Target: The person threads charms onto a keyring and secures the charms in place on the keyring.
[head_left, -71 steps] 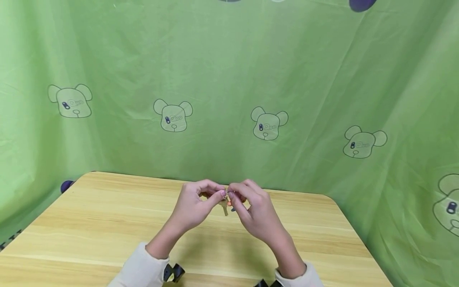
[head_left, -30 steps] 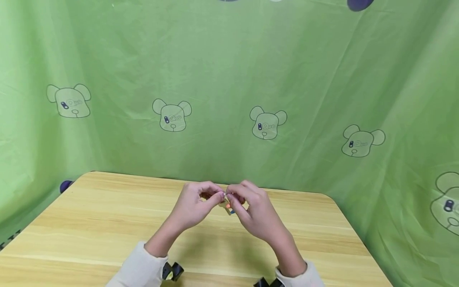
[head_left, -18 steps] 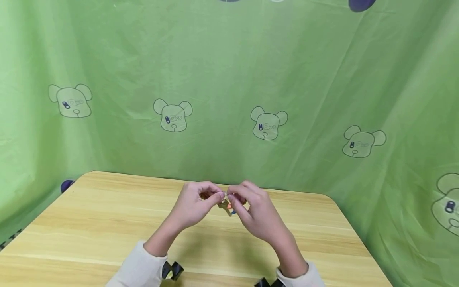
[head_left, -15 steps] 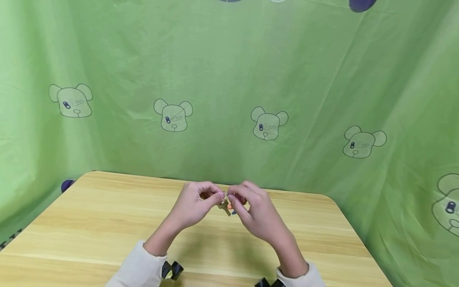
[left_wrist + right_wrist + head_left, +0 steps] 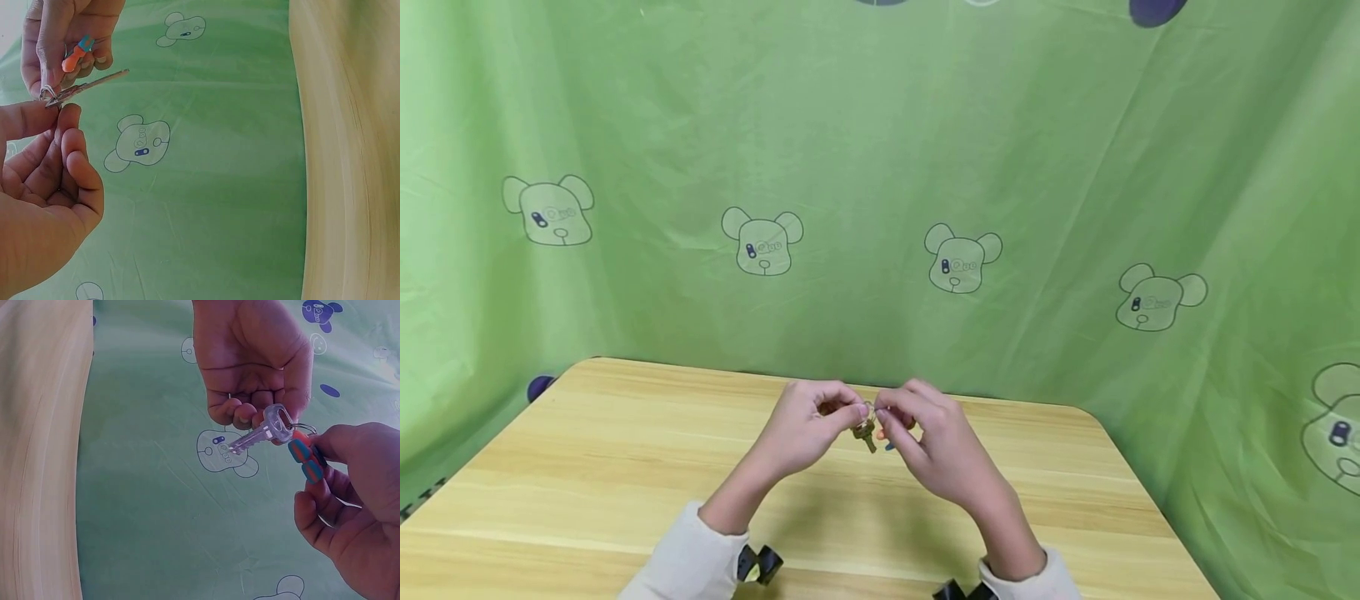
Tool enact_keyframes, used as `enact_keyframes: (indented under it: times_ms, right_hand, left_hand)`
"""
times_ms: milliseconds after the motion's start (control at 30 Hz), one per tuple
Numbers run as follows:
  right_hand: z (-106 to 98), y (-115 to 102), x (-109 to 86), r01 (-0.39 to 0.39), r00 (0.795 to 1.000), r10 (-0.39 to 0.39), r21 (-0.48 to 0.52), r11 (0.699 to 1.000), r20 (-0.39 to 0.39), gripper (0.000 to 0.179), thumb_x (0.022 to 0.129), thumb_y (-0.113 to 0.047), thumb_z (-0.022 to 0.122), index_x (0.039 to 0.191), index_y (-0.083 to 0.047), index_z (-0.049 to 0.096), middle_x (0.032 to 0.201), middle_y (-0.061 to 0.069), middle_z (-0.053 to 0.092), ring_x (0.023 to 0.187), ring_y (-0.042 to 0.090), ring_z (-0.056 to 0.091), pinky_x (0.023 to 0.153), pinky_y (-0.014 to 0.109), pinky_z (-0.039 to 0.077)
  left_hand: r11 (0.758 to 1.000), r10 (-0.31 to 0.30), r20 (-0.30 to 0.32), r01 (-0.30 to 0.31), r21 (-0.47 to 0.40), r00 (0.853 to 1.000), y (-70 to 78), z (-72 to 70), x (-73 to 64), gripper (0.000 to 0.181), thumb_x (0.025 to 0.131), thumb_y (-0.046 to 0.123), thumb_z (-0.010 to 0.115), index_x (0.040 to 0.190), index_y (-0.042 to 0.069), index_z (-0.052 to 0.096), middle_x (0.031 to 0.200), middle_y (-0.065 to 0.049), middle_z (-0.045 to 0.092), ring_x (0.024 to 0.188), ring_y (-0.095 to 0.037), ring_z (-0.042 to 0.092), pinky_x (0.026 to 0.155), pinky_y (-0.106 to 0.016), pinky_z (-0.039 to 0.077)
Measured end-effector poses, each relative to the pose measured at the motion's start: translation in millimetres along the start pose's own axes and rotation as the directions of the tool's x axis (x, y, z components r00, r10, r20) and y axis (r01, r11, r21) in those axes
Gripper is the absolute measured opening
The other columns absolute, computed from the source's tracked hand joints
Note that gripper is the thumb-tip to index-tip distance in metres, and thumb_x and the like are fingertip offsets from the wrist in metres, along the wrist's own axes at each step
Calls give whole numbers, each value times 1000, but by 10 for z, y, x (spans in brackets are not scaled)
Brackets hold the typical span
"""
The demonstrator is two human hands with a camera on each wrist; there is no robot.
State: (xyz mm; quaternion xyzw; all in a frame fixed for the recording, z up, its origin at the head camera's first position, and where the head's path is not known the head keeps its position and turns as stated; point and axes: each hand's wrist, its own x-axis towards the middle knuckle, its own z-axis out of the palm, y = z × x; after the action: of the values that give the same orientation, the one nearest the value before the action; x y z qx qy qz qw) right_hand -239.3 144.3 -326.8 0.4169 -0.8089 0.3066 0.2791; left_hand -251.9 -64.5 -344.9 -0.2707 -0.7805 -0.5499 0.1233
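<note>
Above the table, my left hand (image 5: 805, 429) and right hand (image 5: 936, 437) meet fingertip to fingertip around a thin metal key ring (image 5: 305, 428). Each hand pinches the ring between thumb and index finger. A metal key (image 5: 865, 433) hangs from it just below the left fingertips; the right wrist view shows its toothed blade (image 5: 250, 439) pointing away from the right hand. Beside the right fingers dangles a small orange and blue charm (image 5: 306, 461), also seen in the left wrist view as an orange and blue piece (image 5: 76, 57). The fingertips hide part of the ring.
Below the hands lies a light wood-grain table (image 5: 625, 467) with rounded far corners. A green curtain (image 5: 865, 167) printed with bear heads hangs behind it and along both sides. Black wrist mounts (image 5: 762, 565) sit at the pale sleeves (image 5: 688, 554).
Both hands stay nearly in place. The key has turned and swung slightly left, hanging more apart from the charm. More of the ring now shows between the fingertips.
</note>
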Motion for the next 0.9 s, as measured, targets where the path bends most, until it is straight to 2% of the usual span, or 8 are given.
enact_keyframes:
  times_ms: [233,433,567,667,733,800,900]
  right_hand:
    - [6,-5,-9,0,1000,0,7,1000,7,13,97,0,65,97,-13,70,84,-8,60,76,5,55,59,20,49]
    - [-1,2,-15,-40,999,39,40,998,26,13,99,0,63,97,-13,67,86,-8,59,73,2,58,59,21,51]
    - [-4,3,-15,-62,997,59,55,997,56,13,99,-1,64,97,-13,66,87,-7,59,73,3,58,61,21,52]
    - [-4,4,-11,-77,991,70,61,995,111,12,100,-2,64,96,-13,65,86,-7,59,76,3,58,64,22,52]
    - [1,8,-9,-96,981,85,59,994,173,12,100,-3,64,96,-13,64,86,-8,59,78,4,57,66,23,52]
    - [13,17,-8,-123,961,104,58,991,257,11,100,-3,64,96,-13,64,85,-8,59,77,4,56,68,23,52]
    - [49,41,-12,-188,905,147,65,980,399,10,102,-4,62,96,-12,64,84,-7,60,74,2,57,67,23,52]
  left_hand:
    - [999,-26,9,26,-21,1000,-4,-27,-17,12,95,13,69,86,14,77,76,4,69,65,-12,56,57,-24,44]
    - [999,-34,14,35,-27,999,13,-71,-16,12,94,11,68,86,10,77,76,5,70,66,-14,59,58,-25,47]
    - [1000,-22,19,22,-10,1000,5,-95,-7,13,93,10,67,85,13,76,76,3,69,65,-13,58,58,-25,48]
    - [1000,-25,60,25,7,998,-23,-131,2,13,93,9,65,84,11,75,74,2,68,64,-13,57,57,-25,47]
    - [999,-42,111,39,30,993,-48,-168,4,13,93,9,64,84,10,73,72,2,66,63,-12,55,56,-24,46]
    - [996,-69,175,59,63,982,-85,-207,9,12,92,10,64,83,10,72,70,2,63,62,-10,52,55,-23,43]
    - [991,-103,284,75,106,953,-161,-259,10,11,92,9,65,83,9,71,69,3,62,57,-8,45,51,-22,37]
